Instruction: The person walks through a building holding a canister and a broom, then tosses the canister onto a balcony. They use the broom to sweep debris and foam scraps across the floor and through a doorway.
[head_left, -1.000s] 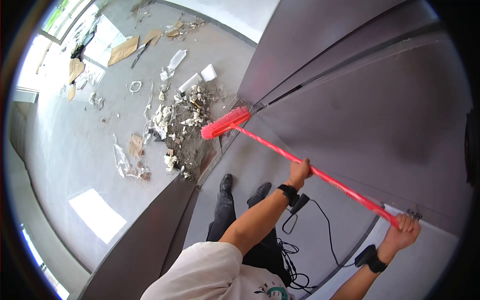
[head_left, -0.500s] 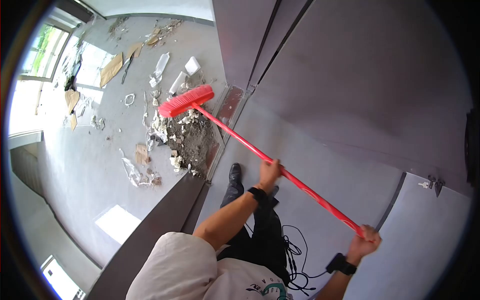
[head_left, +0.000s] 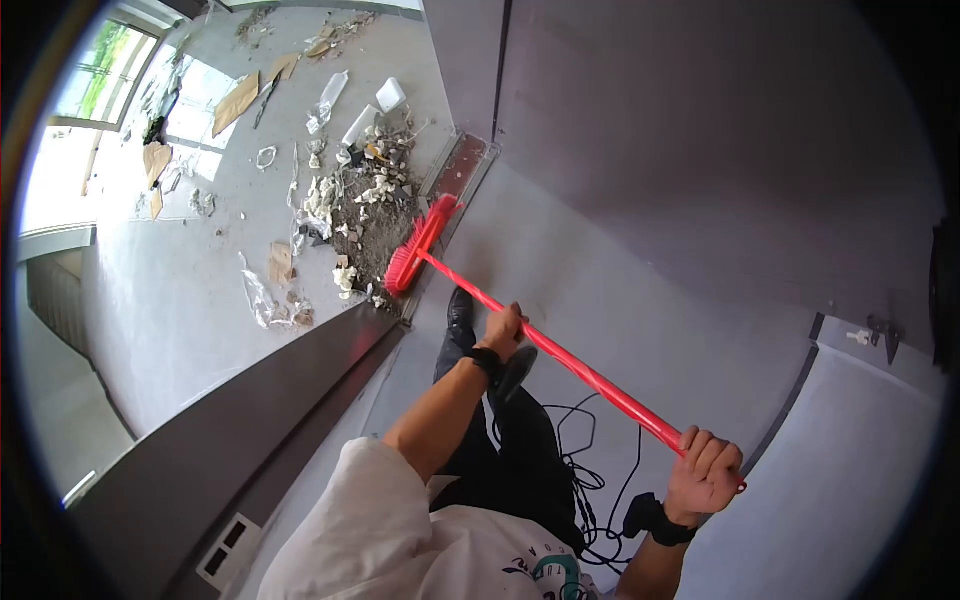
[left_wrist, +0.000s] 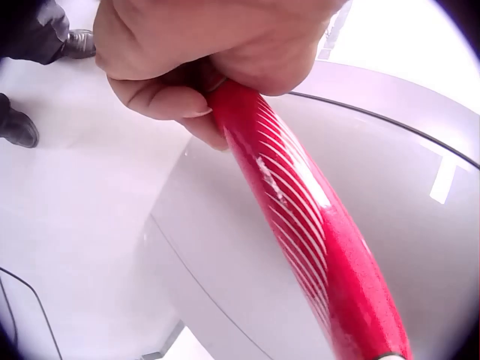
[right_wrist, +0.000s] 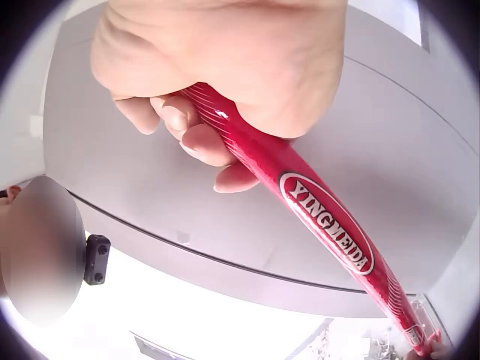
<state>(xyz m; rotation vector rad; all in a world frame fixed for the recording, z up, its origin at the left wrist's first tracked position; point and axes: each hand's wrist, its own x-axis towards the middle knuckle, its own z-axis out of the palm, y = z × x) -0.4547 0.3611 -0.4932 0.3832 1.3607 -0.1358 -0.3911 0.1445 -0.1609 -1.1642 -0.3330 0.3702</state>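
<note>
A red push broom (head_left: 590, 380) slants across the head view, held in both hands. Partway along the handle, my left hand (head_left: 505, 332) grips it with curled fingers; the left wrist view shows that hand (left_wrist: 217, 45) over the white-striped part. Near the handle's end my right hand (head_left: 706, 472) has its fingers wrapped round it. In the right wrist view, lettering shows on the handle (right_wrist: 330, 221) beside that hand (right_wrist: 225, 67). The pink bristles (head_left: 402, 255) face a heap of dirt and rubbish (head_left: 370, 215), at its near edge by the doorway.
A metal threshold track (head_left: 465, 165) runs across the doorway, between grey door panels (head_left: 690, 120). Cardboard (head_left: 237, 104), plastic (head_left: 262, 300) and white blocks (head_left: 391, 95) lie scattered beyond. Black cables (head_left: 590, 490) hang and loop by the legs. A shoe (head_left: 460, 310) stands near the broom head.
The broom head first went left over the heap, then came back to its near edge beside the threshold, turning more upright in view. Both hands keep their grip and have shifted left.
</note>
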